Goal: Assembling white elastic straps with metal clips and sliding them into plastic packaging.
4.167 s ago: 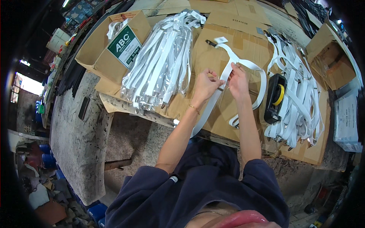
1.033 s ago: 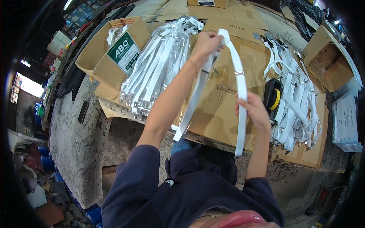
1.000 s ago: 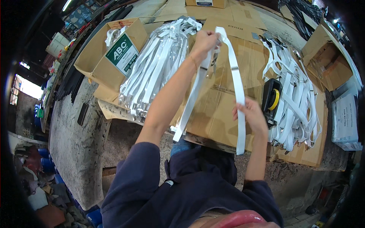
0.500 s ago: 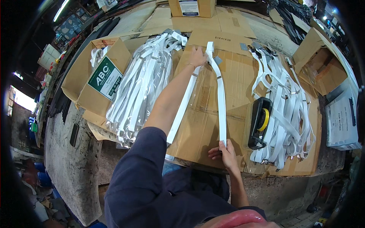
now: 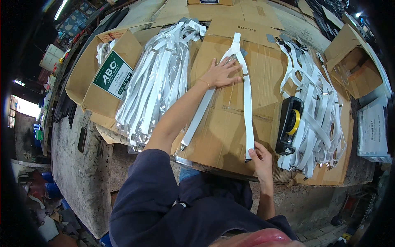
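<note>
A pair of white suspenders (image 5: 248, 111) lies in an upside-down V on the brown cardboard sheet (image 5: 224, 123), its two straps meeting at the far end. My left hand (image 5: 221, 75) rests with fingers spread across the left strap, just below the join. At the near end of the right strap, my right hand (image 5: 262, 161) pinches the tip by its dark clip. A heap of white suspenders in clear plastic (image 5: 158, 82) lies to the left. More white suspenders (image 5: 312, 111) are piled on the right, with a black tape dispenser (image 5: 290, 125) holding yellow tape beside them.
An open cardboard box (image 5: 88, 88) with a green label stands at the far left. Another open box (image 5: 354, 66) is at the right, above a pale plastic-wrapped package (image 5: 372, 129). A dark phone-like slab (image 5: 82, 140) lies on the worn table (image 5: 76, 177).
My left hand has moved from the join of the straps down toward me and spread open. The near strap end has shifted right with my right hand, and its dark clip now shows.
</note>
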Available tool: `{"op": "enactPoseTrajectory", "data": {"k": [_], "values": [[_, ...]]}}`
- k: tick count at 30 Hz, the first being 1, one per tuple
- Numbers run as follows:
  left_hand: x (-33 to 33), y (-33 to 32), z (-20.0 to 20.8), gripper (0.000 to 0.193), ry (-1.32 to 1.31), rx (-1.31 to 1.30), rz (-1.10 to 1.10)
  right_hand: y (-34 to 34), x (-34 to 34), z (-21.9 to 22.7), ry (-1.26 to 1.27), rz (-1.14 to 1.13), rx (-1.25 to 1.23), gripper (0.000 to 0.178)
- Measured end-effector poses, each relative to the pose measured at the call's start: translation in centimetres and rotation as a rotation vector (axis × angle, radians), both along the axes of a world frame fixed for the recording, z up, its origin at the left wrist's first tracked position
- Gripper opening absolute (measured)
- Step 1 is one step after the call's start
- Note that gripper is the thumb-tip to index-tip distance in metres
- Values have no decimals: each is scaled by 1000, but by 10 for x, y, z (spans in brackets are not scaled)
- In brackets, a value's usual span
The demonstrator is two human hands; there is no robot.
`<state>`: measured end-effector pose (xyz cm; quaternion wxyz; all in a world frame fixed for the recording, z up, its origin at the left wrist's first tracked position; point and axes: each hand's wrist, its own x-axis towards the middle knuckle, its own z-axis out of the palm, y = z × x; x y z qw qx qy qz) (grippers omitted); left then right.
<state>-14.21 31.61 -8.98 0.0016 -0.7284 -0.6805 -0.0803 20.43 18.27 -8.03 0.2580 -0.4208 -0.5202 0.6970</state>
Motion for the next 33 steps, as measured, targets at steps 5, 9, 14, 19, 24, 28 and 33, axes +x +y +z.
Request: {"op": "enactPoseTrajectory", "data": {"k": [5, 9, 14, 19, 24, 28, 33], "values": [[-20, 51, -4, 50, -675, 436, 343, -4, 3, 24, -314, 85, 204, 32], [-42, 82, -5, 44, -835, 149, 407, -8, -1, 8, -59, 84, 186, 28], [-56, 98, 9, 28, -1457, -284, 288, -9, 3, -8, -104, 64, 252, 27], [-48, 96, 32, 47, -2052, -581, 117, -9, 1, -10, -222, -17, 263, 28], [-45, 98, 20, 80, -1956, -497, -97, -9, 1, -19, -250, -23, 348, 26], [-35, 114, 14, 59, -1870, -489, -8, -11, 6, -16, -204, 1, 383, 25], [-39, 144, 2, 36, -1704, -214, 242, -18, 6, -9, -202, 99, 515, 31]]}}
